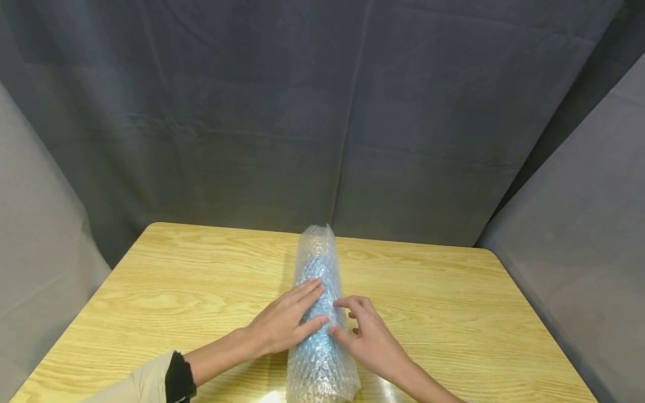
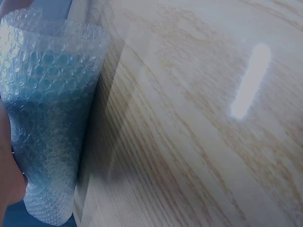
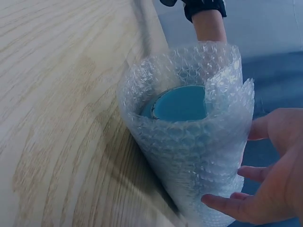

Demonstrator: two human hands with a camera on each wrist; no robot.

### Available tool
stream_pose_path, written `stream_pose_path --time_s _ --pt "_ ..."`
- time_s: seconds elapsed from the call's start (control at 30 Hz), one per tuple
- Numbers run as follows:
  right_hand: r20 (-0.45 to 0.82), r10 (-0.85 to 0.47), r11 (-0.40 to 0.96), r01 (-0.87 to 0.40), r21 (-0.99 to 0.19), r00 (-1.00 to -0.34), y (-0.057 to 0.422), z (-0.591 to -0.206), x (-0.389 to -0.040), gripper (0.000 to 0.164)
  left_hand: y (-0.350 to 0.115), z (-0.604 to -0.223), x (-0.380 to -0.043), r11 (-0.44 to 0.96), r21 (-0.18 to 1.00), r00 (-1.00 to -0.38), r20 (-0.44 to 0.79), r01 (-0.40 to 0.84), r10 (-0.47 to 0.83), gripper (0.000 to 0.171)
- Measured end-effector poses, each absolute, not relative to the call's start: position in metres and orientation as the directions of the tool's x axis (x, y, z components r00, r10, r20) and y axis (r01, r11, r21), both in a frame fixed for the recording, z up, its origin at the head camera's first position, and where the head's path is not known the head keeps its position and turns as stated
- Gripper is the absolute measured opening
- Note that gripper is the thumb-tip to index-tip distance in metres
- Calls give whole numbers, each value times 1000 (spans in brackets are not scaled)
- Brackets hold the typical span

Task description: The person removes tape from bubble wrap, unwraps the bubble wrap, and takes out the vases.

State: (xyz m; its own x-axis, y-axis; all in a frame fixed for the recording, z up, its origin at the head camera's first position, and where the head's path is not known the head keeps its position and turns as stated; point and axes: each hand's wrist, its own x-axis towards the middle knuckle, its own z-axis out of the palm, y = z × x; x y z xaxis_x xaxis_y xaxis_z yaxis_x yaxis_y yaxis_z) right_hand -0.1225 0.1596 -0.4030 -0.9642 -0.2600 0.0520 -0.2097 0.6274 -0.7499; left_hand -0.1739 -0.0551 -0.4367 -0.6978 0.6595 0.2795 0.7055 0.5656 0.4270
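Note:
A long roll of clear bubble wrap [image 1: 322,372] lies on the table, one end toward me. Inside it, a blue object with a flat round end [image 3: 182,104] shows at the open near end. My left hand [image 1: 279,322] rests on top of the roll with fingers extended and the thumb apart. Along the right side, my right hand [image 1: 370,336] touches the wrap with its thumb and index fingertips, held apart, the other fingers loosely bent. In the right wrist view its fingers are spread beside the layered edge of the wrap.
The light wood-grain table [image 1: 453,324] extends on both sides of the roll. A dark grey curtain [image 1: 252,112] hangs behind its far edge, with light grey panels [image 1: 579,196] at the sides. Bright lamp reflections shine on the tabletop.

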Motion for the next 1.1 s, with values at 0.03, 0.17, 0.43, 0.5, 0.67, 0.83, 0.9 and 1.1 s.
stream_pose_path --time_s 0.03,0.17,0.43,0.5,0.67,0.83,0.9,1.1 --pt "65 -269 637 -228 -737 -961 159 -402 -122 44 -55 -437 -174 566 429 -699 279 704 658 69" --pt "111 -303 673 -295 -678 -946 158 -400 -119 43 -56 -437 -174 568 436 -705 279 698 651 69" --pt "137 -324 687 -332 -646 -936 158 -398 -120 38 -55 -438 -175 568 439 -707 284 696 647 68" --pt "138 -326 687 -334 -645 -935 158 -398 -120 36 -56 -438 -175 568 440 -708 283 695 647 68" --pt "153 -350 693 -365 -621 -924 158 -397 -122 32 -56 -437 -174 564 449 -708 280 693 648 69" --pt "202 -384 723 -429 -541 -901 156 -396 -124 25 -56 -436 -174 561 455 -708 274 692 651 69" --pt "233 -391 733 -455 -505 -890 156 -397 -125 23 -56 -436 -174 561 452 -707 275 693 652 69" --pt "335 -427 750 -536 -386 -840 155 -398 -126 17 -56 -436 -173 559 447 -704 288 699 650 69"
